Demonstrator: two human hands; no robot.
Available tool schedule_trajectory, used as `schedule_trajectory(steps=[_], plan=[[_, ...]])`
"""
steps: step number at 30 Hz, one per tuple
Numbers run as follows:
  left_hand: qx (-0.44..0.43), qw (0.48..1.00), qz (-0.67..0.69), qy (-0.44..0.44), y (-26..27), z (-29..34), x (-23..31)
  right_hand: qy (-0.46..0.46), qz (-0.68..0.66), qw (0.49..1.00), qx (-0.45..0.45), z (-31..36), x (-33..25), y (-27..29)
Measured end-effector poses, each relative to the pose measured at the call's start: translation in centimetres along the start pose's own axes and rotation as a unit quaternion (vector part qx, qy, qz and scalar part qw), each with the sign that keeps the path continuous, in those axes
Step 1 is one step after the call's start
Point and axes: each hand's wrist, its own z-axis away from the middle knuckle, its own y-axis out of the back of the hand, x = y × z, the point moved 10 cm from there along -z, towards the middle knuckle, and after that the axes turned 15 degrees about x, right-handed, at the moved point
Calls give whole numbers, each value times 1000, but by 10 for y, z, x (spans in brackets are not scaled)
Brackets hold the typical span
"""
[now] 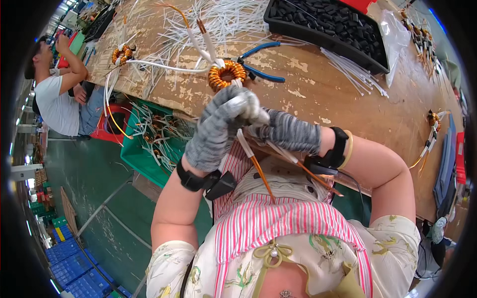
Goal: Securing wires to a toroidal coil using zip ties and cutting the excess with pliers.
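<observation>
A toroidal coil (226, 75) of orange copper wire sits at the bench edge, just beyond my hands. Two white-sleeved leads with copper ends rise from its far side. More sleeved leads (243, 141) run from the coil's near side through my hands, their copper ends hanging over my apron. My left hand (218, 126), in a grey striped glove, is closed around these leads. Against it, my right hand (283, 130), gloved alike, is also closed on the leads; its fingertips are partly hidden. Blue-handled pliers (261, 75) lie right behind the coil.
White cable ties (223, 20) are heaped at the back. A black tray (328, 37) holds small black pieces. Another coil (122, 54) lies left, one more (434, 119) right. Below the left bench edge is a green bin (136, 159) of coils. A person (57, 94) sits far left.
</observation>
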Motion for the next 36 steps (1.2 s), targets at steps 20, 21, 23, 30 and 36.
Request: schedule_trajectory(steps=[20, 21, 23, 30, 36], plan=[[126, 913, -366, -127, 24, 53, 43, 155, 8, 957, 244, 53, -93, 99], [85, 890, -435, -111, 14, 52, 33, 156, 10, 957, 245, 54, -98, 98], [76, 864, -470, -164, 1, 51, 35, 183, 210, 916, 289, 58, -111, 101], [-82, 534, -782, -310, -65, 43, -23, 180, -40, 922, 340, 76, -89, 127], [-120, 598, -751, -251, -41, 33, -47, 230, -108, 902, 349, 98, -101, 170]])
